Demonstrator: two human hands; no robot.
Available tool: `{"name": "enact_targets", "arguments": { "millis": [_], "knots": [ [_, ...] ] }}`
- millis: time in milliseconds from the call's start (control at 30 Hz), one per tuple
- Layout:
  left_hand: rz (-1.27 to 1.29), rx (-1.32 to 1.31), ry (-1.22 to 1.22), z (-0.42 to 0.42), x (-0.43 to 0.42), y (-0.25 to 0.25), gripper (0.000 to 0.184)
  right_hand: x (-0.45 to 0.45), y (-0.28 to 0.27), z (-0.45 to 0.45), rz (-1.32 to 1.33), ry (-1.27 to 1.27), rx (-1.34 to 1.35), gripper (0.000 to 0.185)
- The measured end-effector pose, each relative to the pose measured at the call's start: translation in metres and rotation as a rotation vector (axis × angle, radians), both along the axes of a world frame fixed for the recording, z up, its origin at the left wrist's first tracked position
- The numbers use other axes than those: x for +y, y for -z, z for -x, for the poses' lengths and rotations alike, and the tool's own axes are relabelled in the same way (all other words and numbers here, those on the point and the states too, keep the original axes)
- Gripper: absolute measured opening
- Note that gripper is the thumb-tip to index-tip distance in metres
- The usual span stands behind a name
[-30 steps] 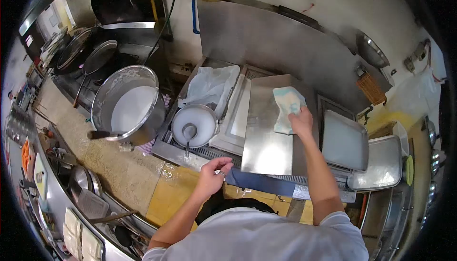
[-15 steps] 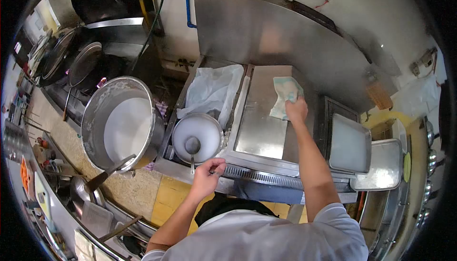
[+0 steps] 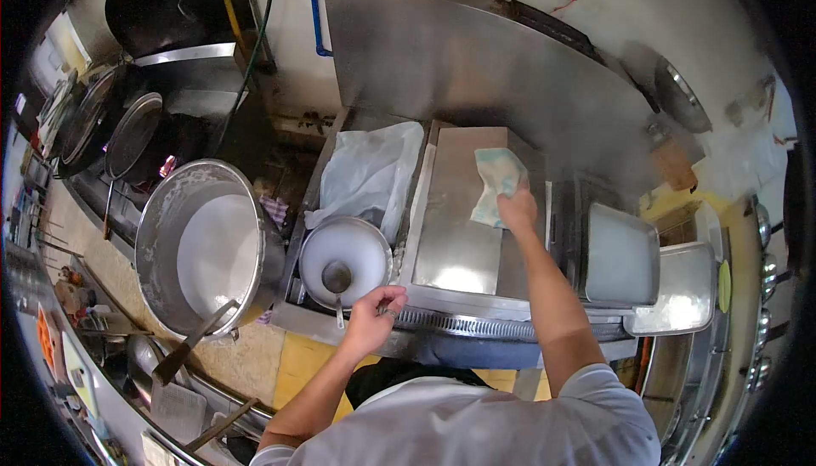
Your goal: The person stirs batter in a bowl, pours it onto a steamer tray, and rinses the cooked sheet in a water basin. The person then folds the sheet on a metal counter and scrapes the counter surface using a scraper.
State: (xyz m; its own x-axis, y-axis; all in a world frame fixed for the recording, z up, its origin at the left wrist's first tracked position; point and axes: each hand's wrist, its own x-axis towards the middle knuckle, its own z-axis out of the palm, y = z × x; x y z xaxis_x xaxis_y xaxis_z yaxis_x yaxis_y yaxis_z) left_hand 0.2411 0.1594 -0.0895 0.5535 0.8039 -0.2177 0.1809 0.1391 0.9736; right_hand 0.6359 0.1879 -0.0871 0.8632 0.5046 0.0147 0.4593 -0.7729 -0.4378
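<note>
Where a broad steel backsplash (image 3: 459, 58) rises behind a metal counter (image 3: 297, 317), the work with the cloth (image 3: 495, 179) appears to be under way rather than finished, since the cloth lies against the metal cover (image 3: 455, 211) with a hand on it. How much of that surface is already done cannot be told, as no line parts a treated area from an untouched one; what seems left, as a judgement, is at least the area under the cloth. The large pot (image 3: 157, 245) on the left holds white liquid well below its rim, and a dark-handled tool (image 3: 172, 368) leans over its edge. The cover has a flat, dull top with a bright glare near its front edge, and a narrower face drops away on its right. Beyond it, a shallow tray (image 3: 657, 254) looks pale inside, while a round pan (image 3: 303, 249) to its left contains white liquid. The cloth sits towards the right of the cover, by the fold; it looks limp and creased, whitish with pale blue-green patches. The right hand (image 3: 518, 208) has its fingers closed over the cloth's right edge. The left hand (image 3: 371, 320), fingers curled in towards the thumb, hangs near the handle of a small ladle (image 3: 337, 276); whether it holds anything cannot be told.
</note>
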Motion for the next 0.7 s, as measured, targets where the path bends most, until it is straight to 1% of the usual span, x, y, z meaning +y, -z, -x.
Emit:
{"name": "enact_targets", "arguments": {
  "millis": [100,167,267,300,400,467,533,600,667,700],
  "knots": [
    [0.007,-0.026,0.003,-0.008,-0.002,0.004,0.022,0.0,0.003,-0.012,0.071,-0.094,0.069,0.06],
    [0.008,-0.045,-0.008,-0.015,-0.002,0.0,0.022,0.002,0.006,-0.016,0.059,-0.102,0.082,0.061],
    [-0.06,-0.052,0.012,-0.021,-0.008,-0.002,0.022,0.004,0.017,-0.018,0.016,-0.109,0.06,0.063],
    [-0.075,-0.052,0.013,-0.022,-0.013,-0.007,0.022,0.004,0.013,-0.013,-0.006,-0.114,0.046,0.064],
    [-0.105,-0.053,0.004,-0.019,-0.03,-0.022,0.023,-0.013,-0.006,-0.004,-0.052,-0.163,0.247,0.065],
    [-0.081,-0.052,-0.018,-0.009,-0.046,-0.023,0.024,-0.033,0.003,-0.004,-0.108,-0.332,0.113,0.062],
    [-0.088,-0.011,-0.056,0.001,-0.064,-0.019,0.025,-0.066,0.02,0.022,-0.282,-0.382,-0.315,0.052],
    [-0.122,0.024,-0.116,0.012,-0.087,-0.023,0.026,-0.097,0.023,0.054,-0.457,-0.488,-0.25,0.045],
    [-0.118,0.12,-0.153,0.019,-0.112,-0.032,0.027,-0.133,0.022,0.1,-0.484,-0.624,0.069,0.044],
    [-0.142,0.1,-0.188,0.02,-0.127,-0.027,0.027,-0.152,0.016,0.124,-0.492,-0.72,0.256,0.046]
  ]
}}
